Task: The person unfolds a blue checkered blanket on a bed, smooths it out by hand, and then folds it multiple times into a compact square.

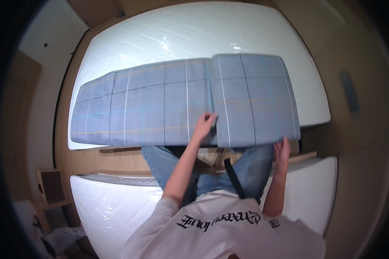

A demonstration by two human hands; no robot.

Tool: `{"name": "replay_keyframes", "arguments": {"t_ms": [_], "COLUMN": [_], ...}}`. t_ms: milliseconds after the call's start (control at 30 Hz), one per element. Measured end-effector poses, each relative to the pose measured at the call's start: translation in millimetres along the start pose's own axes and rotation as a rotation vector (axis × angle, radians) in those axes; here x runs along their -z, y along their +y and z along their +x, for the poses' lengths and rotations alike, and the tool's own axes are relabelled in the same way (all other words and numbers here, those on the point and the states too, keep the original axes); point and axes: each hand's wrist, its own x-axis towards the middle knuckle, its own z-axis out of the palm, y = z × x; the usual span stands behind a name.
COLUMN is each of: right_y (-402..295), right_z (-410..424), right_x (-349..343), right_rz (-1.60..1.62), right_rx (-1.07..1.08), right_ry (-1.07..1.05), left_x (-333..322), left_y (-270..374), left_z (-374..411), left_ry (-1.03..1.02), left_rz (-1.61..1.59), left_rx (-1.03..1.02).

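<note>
A long, folded blue-grey plaid cloth (142, 106) lies across the near side of a plastic-covered white mattress (181, 35). Its right part (254, 100) is doubled over on itself and ends in a fold at the right. At the near edge of the seam between the two parts, my left hand (207, 123) pinches the cloth between thumb and fingers. My right hand (282, 149) is at the near right corner of the doubled part, fingers at its edge; whether they grip the cloth is not clear.
Behind me is a second plastic-wrapped white mattress (116, 207). A small wooden cabinet (53, 186) stands at the left, with grey fabric (63, 238) below it. A flat grey strip (349, 91) lies on the wooden floor at the right. Something pale (212, 157) shows between my knees.
</note>
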Motion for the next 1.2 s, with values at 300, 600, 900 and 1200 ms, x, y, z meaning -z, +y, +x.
{"name": "replay_keyframes", "arguments": {"t_ms": [300, 600, 900, 1200], "right_y": [-5.7, 3.0, 8.9, -33.8], "right_z": [2.8, 21.3, 42.0, 62.2], "right_x": [-29.7, -13.3, 8.3, -15.8], "right_rz": [-0.379, -0.312, -0.005, 0.120], "right_rx": [-0.012, 0.039, -0.282, 0.112], "right_ry": [0.106, 0.108, -0.123, -0.108], "left_x": [-16.9, -36.1, -0.2, 183.6], "left_y": [-8.8, -23.4, -33.8, -62.6], "left_z": [64.5, 49.9, 11.8, -101.8], "left_ry": [0.176, 0.175, 0.139, 0.628], "left_rz": [0.121, 0.094, -0.202, -0.541], "left_rx": [-0.173, -0.145, -0.076, 0.146]}}
